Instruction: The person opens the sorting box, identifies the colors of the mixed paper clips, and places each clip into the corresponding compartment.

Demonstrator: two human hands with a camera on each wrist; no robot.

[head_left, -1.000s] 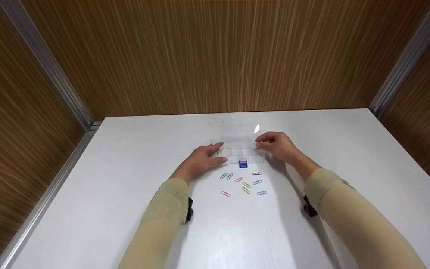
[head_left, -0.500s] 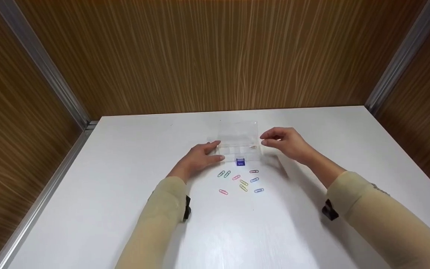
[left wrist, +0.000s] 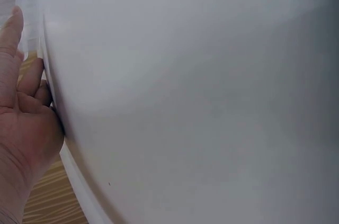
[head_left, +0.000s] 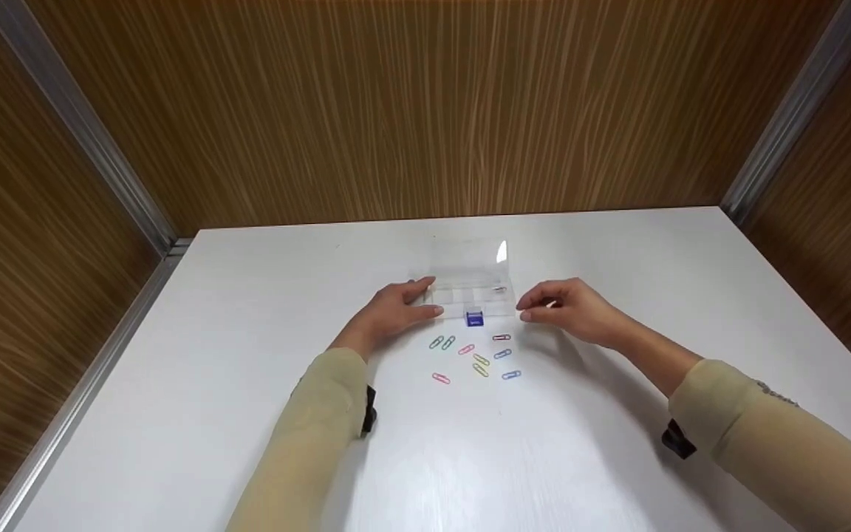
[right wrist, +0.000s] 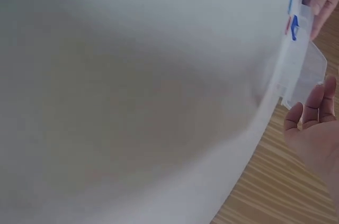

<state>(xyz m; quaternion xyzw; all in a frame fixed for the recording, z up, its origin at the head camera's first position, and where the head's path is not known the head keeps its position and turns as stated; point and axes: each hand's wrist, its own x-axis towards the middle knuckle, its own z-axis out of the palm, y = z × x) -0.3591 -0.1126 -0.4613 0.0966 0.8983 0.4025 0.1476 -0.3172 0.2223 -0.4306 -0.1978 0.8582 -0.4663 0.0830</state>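
Note:
A clear plastic box (head_left: 455,294) with inner compartments lies on the white table, its transparent lid (head_left: 470,255) raised at the back and a blue latch (head_left: 475,318) at its front. My left hand (head_left: 392,314) grips the box's left end, thumb towards the front and fingers behind. Inside the right compartment lies a small reddish paper clip (head_left: 499,289). Just off the box's right front corner hovers my right hand (head_left: 573,310), thumb and fingertips apart, with nothing seen between them. In the right wrist view its fingers (right wrist: 312,105) are loosely bent.
Several paper clips lie in front of the box: green (head_left: 436,342), pink (head_left: 466,349), yellow (head_left: 481,369), blue (head_left: 511,375), dark red (head_left: 501,338) and red (head_left: 441,378). A wood-grain panel (head_left: 425,111) rises behind the white table (head_left: 248,295).
My right hand let go of a paper clip in the box's right compartment, drew away to the right, then came down towards the front. The left hand stays at the box.

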